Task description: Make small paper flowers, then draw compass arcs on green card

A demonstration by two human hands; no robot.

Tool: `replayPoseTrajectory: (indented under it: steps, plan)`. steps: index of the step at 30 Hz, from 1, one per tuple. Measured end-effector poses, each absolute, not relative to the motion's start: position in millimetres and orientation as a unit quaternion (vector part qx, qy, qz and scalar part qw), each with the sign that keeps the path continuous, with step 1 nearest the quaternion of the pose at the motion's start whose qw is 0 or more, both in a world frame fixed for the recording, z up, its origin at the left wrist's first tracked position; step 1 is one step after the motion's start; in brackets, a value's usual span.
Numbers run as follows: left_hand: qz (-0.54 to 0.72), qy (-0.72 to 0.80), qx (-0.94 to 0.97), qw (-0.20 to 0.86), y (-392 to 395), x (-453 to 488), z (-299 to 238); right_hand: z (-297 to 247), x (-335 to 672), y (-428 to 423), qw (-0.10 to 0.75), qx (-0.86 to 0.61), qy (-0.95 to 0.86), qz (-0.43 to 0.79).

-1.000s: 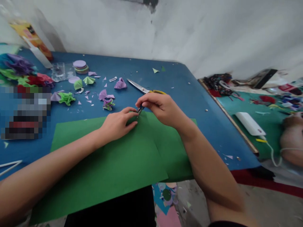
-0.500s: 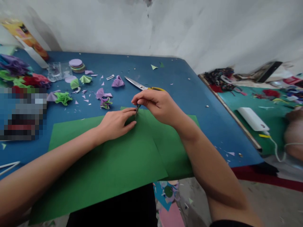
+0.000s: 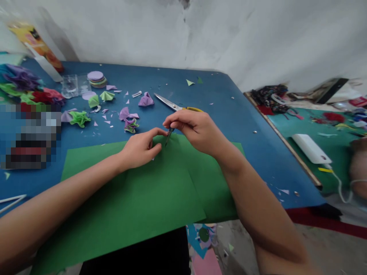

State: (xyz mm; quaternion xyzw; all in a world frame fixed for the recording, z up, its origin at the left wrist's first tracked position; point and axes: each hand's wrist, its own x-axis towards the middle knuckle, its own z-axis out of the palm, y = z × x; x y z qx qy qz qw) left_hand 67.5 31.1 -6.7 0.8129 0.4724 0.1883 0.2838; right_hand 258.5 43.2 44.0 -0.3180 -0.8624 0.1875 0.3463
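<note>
My right hand [image 3: 193, 128] pinches the top of a small dark metal tool [image 3: 169, 136], which looks like a drawing compass. Its slim pointed end is down at the green paper [image 3: 149, 191], near the paper's far edge. To the left, my left hand [image 3: 142, 148] lies on the same sheet, thumb and forefinger apart, the fingertip close to the tool. Part of the tool's top is hidden by my right fingers. Just beyond that hand, scissors [image 3: 169, 102] with yellow handles lie on the blue table [image 3: 229, 110].
Purple and green folded paper pieces [image 3: 146, 99] and scraps lie behind my left hand. A stack of paper discs [image 3: 96, 78] sits by a clear plastic container [image 3: 69, 86]. On the right, a green table holds a white power bank [image 3: 311, 149] with a cable.
My left forefinger and thumb have shifted slightly back from the tool, showing more of its pointed end. The tool now tilts a little. The whole view has moved slightly.
</note>
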Motion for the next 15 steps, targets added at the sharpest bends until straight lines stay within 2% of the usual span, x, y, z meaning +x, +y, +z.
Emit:
replayPoseTrajectory:
  steps: [15]
  plan:
    - [0.167,0.452,0.848,0.222,28.0,68.6,-4.8,42.5,257.8,43.0,0.350,-0.326,-0.854,0.204]
